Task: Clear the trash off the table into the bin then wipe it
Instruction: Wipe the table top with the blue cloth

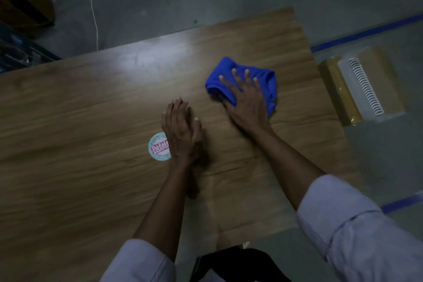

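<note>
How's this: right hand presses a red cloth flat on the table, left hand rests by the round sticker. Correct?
Not quite. The head view shows the cloth is blue, not red. The right hand does press it flat on the table, and the left hand rests by the round sticker.

The worktop (91,103) is spread across the middle of the frame, with the floor (206,2) seen above and to the right of it. A cloth (223,68) is laid on it right of centre, under the flat right hand (247,101). The left hand (180,130) is placed at centre, left of the cloth and apart from it. A round label (156,147) is partly hidden just left of that hand. A box (364,89) is set on the floor at the right edge, and a cable (92,10) is trailed at upper left.
</note>
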Tool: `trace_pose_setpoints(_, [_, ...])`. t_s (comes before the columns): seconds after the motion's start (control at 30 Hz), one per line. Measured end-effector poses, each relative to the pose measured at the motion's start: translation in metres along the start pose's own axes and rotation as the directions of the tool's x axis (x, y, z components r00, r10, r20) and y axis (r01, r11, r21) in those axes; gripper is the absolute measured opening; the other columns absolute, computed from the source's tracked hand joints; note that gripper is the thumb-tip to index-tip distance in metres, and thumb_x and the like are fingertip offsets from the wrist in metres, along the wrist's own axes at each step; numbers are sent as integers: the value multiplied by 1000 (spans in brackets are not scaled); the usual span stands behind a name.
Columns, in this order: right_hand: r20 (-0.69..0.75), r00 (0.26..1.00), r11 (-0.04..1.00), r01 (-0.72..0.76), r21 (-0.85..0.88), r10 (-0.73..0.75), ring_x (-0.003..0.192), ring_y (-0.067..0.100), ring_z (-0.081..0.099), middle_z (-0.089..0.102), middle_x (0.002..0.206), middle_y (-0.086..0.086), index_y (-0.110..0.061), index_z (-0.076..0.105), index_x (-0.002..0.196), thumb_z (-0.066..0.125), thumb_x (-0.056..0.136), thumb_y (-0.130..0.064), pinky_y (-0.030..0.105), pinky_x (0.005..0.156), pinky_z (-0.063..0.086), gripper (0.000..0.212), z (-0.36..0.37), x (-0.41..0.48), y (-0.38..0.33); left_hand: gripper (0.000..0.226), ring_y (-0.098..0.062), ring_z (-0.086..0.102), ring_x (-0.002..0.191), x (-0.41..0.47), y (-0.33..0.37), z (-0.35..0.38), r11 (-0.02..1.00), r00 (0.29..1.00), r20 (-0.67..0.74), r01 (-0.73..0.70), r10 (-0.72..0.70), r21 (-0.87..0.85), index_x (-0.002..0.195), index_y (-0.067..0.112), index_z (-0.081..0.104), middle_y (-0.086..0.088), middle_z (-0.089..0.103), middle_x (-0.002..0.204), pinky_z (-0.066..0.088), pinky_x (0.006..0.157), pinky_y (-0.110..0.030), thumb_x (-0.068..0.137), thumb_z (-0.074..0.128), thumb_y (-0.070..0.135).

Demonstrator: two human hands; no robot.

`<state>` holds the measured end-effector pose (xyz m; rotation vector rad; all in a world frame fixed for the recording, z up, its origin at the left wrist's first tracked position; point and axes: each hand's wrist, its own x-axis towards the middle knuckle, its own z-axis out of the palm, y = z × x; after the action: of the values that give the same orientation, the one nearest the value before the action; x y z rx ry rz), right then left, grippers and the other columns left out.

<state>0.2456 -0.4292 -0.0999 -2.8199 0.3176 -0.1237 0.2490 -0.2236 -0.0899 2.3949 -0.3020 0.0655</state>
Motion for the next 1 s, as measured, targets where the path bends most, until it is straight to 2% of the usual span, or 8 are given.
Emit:
trace_pose_setpoints(0.23, [235, 950, 914, 103, 391, -208, 149, 28, 35, 47, 157, 5, -21, 54, 147, 57, 98, -30, 35, 124, 15, 51, -15, -81, -33, 65, -36, 43, 139, -52, 14, -19, 982, 988, 156, 43, -15, -184, 141, -1, 52, -18, 52, 147, 20, 121, -56, 86, 49, 34])
trace_pose_setpoints(0.33, [417, 909, 753, -274, 599, -1, 112, 11, 62, 70, 122, 7, -11, 64, 135, 64, 101, -22, 29, 96, 42, 35, -70, -106, -23, 56, -31, 57, 124, -72, 18, -39, 979, 997, 83, 18, -1, -203, 130, 5, 60, -9, 64, 133, 20, 121, -54, 84, 48, 34])
trace_pose_setpoints(0.4, [280, 931, 635, -365, 681, 234, 95, 6, 61, 68, 108, 1, -10, 63, 134, 64, 100, -13, 21, 81, 44, 34, -101, -110, 6, 54, -30, 57, 124, -80, 18, -48, 985, 999, 52, 11, -2, -174, 128, 7, 63, -7, 65, 132, 22, 120, -55, 84, 48, 35])
trace_pose_setpoints(0.47, [137, 915, 653, -370, 661, 380, 106, 11, 62, 66, 118, 0, -14, 58, 141, 64, 100, -24, 21, 90, 46, 42, -115, -103, 37, 56, -30, 50, 131, -84, 15, -50, 991, 998, 54, 32, -26, -126, 130, 8, 63, -8, 63, 134, 25, 117, -57, 84, 48, 36])
trace_pose_setpoints(0.53, [203, 888, 730, -455, 510, 412, 142, 23, 44, 53, 150, 4, -24, 49, 150, 57, 98, -59, 39, 120, 31, 64, -99, -91, 56, 59, -30, 44, 137, -89, 12, -47, 994, 997, 65, 47, -40, -103, 133, 8, 62, -8, 60, 140, 26, 117, -57, 83, 49, 37])
trace_pose_setpoints(0.63, [182, 955, 958, -259, 123, 235, 159, 30, 5, 18, 171, -3, -42, 42, 153, 48, 97, -67, 50, 125, -3, 62, -46, -85, 49, 66, -32, 35, 147, -102, 9, -37, 991, 996, 80, 46, -35, -127, 142, 9, 55, -10, 49, 153, 21, 122, -49, 82, 51, 37])
trace_pose_setpoints(0.83, [204, 958, 952, 142, 270, -200, 152, 37, 28, 45, 159, 3, -37, 57, 144, 46, 93, -57, 46, 124, 10, 55, -12, -115, -31, 82, -35, 14, 155, -118, 5, -27, 969, 998, 58, 35, -21, -245, 155, -4, 29, -20, 21, 165, 9, 125, -57, 85, 58, 27])
trace_pose_setpoints(1.0, [417, 906, 764, -221, 606, -69, 124, 13, 60, 68, 131, 15, -8, 66, 134, 69, 96, -23, 36, 106, 41, 40, -51, -168, -52, 72, -42, 36, 145, -126, 18, -36, 948, 996, 69, 78, -59, -308, 146, -7, 43, -25, 42, 154, 27, 116, -65, 83, 42, 27])
